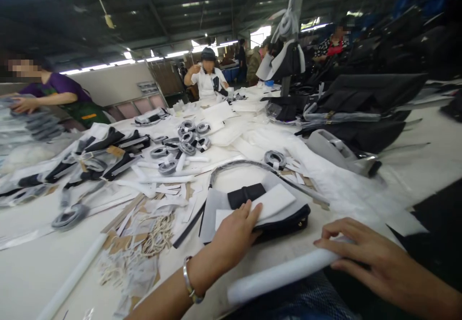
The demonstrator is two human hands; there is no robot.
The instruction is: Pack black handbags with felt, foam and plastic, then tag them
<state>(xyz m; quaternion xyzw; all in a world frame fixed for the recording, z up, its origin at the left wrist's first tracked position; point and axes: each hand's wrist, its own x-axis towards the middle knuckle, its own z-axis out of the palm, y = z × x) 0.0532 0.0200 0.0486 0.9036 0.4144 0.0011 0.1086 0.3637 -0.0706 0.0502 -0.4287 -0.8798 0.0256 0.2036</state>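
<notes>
A black handbag (285, 226) lies on the white table in front of me, its wrapped handle (249, 162) arching away behind it. On top of the bag rest a translucent white sheet (208, 221) and a folded piece of white foam (276, 200). My left hand (236, 228) lies flat on the foam, fingers stretched out, a silver bangle on the wrist. At the table's near edge my right hand (355, 250) is closed around the end of a rolled white foam tube (285, 274), which slants down to the left.
Cords (159, 236) and paper scraps lie left of the bag. Farther back are coiled grey straps (187, 137) and strap bundles (104, 154). Black bags (361, 98) are piled at right, near a post (294, 21). Co-workers (208, 77) stand around the table.
</notes>
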